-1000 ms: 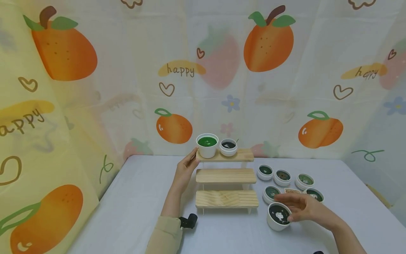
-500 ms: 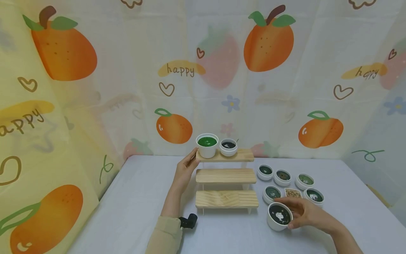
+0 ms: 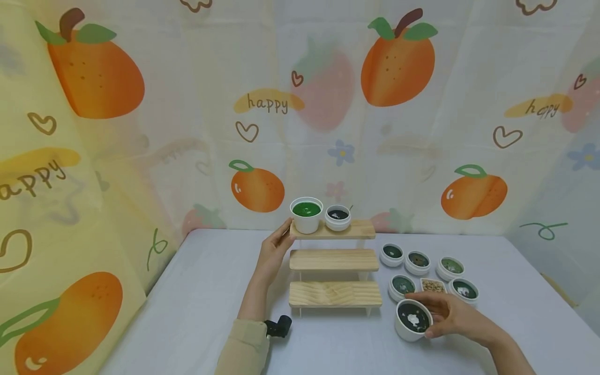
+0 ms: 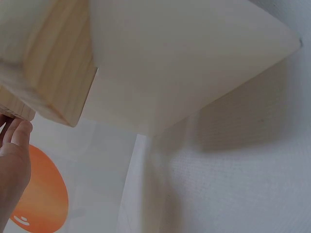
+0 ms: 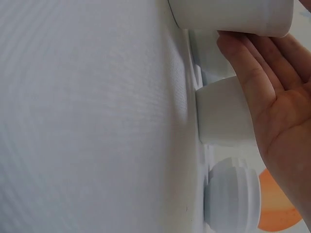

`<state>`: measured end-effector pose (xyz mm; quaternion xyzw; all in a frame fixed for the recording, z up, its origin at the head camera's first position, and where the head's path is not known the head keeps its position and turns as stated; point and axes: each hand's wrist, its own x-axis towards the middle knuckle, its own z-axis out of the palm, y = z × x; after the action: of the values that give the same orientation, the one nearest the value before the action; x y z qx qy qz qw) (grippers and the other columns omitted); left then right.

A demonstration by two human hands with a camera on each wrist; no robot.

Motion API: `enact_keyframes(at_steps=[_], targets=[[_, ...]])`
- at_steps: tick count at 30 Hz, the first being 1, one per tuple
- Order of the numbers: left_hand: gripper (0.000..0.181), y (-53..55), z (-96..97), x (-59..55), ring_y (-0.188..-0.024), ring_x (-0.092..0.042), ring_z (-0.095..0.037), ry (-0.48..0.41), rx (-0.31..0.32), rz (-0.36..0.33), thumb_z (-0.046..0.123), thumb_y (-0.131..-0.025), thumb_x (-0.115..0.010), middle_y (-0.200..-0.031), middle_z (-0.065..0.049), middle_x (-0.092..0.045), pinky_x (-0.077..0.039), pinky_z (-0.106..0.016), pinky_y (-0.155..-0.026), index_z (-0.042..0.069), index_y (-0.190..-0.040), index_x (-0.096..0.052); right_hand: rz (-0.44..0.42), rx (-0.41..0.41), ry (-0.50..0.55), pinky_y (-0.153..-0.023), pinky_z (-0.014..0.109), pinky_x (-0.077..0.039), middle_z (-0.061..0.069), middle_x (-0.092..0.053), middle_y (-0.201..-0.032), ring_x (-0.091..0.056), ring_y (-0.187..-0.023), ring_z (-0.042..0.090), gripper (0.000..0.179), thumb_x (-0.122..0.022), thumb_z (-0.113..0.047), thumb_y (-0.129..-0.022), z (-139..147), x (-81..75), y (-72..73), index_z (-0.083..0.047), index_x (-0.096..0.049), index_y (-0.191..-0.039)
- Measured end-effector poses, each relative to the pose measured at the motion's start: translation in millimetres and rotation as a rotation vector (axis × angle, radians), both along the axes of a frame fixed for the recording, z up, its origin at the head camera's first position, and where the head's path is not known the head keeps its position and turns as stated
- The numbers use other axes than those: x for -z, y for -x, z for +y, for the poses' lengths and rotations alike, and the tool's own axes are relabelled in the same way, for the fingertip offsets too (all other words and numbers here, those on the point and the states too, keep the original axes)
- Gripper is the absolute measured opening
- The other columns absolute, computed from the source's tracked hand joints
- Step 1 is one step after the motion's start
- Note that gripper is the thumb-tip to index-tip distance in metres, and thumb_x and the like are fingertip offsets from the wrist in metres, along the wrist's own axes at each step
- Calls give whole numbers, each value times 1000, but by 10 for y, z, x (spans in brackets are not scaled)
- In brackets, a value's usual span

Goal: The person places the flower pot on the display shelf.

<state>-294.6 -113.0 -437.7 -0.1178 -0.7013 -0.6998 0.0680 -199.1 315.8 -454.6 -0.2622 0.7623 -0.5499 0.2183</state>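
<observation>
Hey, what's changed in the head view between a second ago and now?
Only a small shift: the right hand has settled lower around the white cup, its thumb moving from the rim down to the side. That uncovers the square dish behind. The cup has barely moved. Unchanged: the left hand at the left end of the top shelf.

Dark, script-style lettering (image 3: 267,105) reads “happy” on two yellow-orange oval patches (image 3: 538,105) printed across a pale, fruit-patterned cloth backdrop (image 3: 197,104); a third yellow patch (image 3: 42,157), cropped at far left, shows “appy.”
</observation>
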Motion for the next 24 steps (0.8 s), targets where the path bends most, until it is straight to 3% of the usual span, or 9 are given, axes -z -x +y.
enact_keyframes(at_steps=[15,24], targets=[[55,7,0,-4,-146,-41,-25,9,2,7,22,-99,-60,-159,-8,-39,-34,-33,-120,10,-150,-43,71,-20,31,-97,3,-42,-23,-57,-139,-48,-127,-16,66,-72,0,-84,0,-15,0,11,-42,-143],[55,4,-2,0,-146,-41,-24,7,5,-1,21,-99,-60,-159,-7,-39,-33,-33,-120,10,-150,-42,56,-18,4,-96,5,-43,-23,-59,-136,-50,-125,-15,64,-70,0,-86,12,-92,30,9,-41,-143]])
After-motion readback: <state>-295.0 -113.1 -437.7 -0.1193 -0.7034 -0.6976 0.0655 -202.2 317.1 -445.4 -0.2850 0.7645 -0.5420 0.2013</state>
